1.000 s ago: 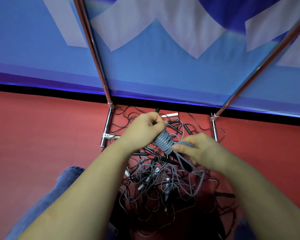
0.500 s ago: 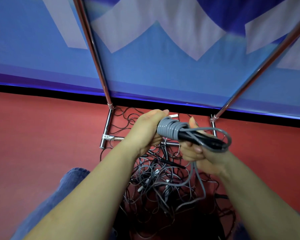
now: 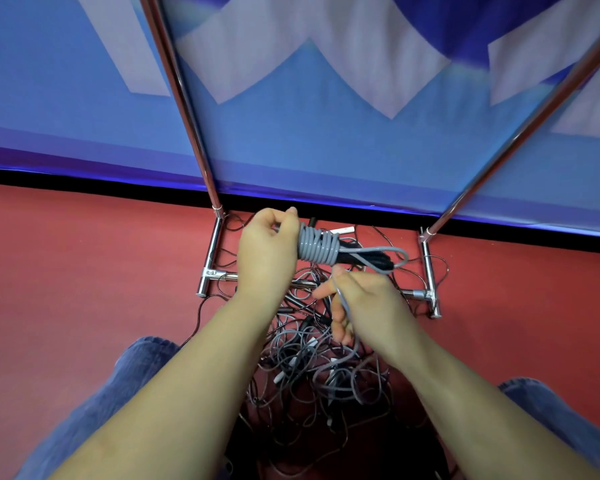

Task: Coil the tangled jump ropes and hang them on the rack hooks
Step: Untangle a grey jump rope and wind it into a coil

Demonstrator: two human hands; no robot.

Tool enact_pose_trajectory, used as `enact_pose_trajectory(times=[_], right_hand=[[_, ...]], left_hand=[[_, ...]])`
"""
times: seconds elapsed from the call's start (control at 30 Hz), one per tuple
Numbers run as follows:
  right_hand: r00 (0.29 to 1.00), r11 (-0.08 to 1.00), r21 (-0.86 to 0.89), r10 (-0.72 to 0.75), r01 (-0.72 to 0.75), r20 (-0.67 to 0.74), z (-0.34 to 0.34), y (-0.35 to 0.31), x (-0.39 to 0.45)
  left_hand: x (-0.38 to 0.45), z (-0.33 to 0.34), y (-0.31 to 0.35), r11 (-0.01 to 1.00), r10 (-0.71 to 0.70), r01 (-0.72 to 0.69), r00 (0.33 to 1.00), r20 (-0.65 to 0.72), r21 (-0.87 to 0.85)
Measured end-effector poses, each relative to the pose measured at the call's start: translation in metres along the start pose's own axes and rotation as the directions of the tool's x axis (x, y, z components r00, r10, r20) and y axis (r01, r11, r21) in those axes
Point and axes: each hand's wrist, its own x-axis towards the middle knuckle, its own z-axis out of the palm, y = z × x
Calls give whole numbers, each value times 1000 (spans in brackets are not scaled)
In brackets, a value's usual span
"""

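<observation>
Left hand (image 3: 267,251) clenched round grey cord jump rope (image 3: 317,247), coiled over black handles. Right hand (image 3: 364,303) pinches its trailing grey strand, above tangled pile (image 3: 312,368).

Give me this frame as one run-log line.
stage: coiling | left hand: grips grey rope coil | right hand: pinches loose rope end | tangled pile: on floor | hung: none visible
</observation>
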Motion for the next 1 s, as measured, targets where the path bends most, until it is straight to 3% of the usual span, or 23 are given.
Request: enact_pose_trajectory(times=[0.1,0.2,0.37,0.47,0.6,0.73,0.8,0.87,0.93,1.0], right_hand=[[992,972,-208,-96,111,82,-4,-2,-5],[969,870,-428,-218,247,117,-14,-1,-6],[900,753,-568,-433,331,-51,-31,-9,-1],[915,780,-558,-394,282,-88,-43,-8,4],[993,810,-575,-89,115,73,-53,-3,8],[989,900,-427,-33,92,143,-55,-1,9],[984,960,-274,-9,59,179,-56,-6,8],[968,997,-35,69,-63,242,-54,-13,6],[941,939,274,117,-210,319,-49,-15,6],[922,822,503,65,-266,382,-41,-11,8]], left_hand=[[3,-5,-1,993,34,-28,998,-45,111],[2,-9,-1,966,32,-15,998,-63,259],[2,-10,0,934,30,-32,999,9,355],[8,-9,-7,942,13,-72,984,176,329],[8,-12,-9,983,-5,-70,914,406,169],[9,-15,-8,998,-14,-13,879,476,54],[9,-15,-6,999,-40,51,869,492,-9],[6,-14,0,991,-64,115,869,491,-73],[4,-10,5,963,-114,217,864,490,-158],[3,-6,6,910,-180,335,851,494,-244]])
